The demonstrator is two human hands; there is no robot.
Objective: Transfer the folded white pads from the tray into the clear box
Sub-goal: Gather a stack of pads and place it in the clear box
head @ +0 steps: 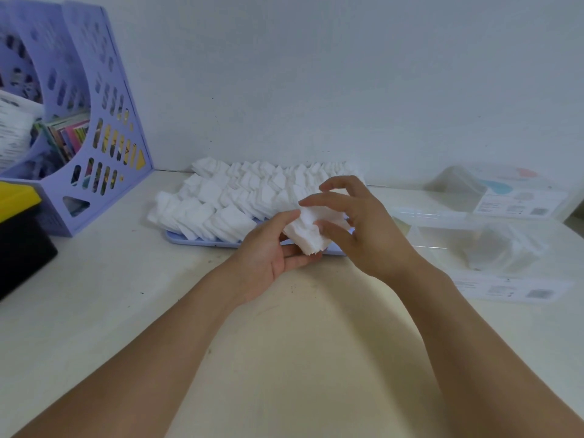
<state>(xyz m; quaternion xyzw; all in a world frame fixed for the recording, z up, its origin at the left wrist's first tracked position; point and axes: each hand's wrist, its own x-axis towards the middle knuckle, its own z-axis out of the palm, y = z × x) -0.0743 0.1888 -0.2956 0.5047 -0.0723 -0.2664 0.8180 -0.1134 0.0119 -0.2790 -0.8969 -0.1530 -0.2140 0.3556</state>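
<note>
A pale blue tray lies on the table against the wall, heaped with rows of folded white pads. Just in front of its right end I hold a small stack of pads above the table. My left hand grips the stack from below and the left. My right hand pinches its top and right side, with two fingers raised. The clear box stands to the right of my hands, with some pads visible inside it.
A lilac magazine rack with booklets stands at the back left. A black and yellow case sits at the left edge. A second clear box rests behind the first, at the back right.
</note>
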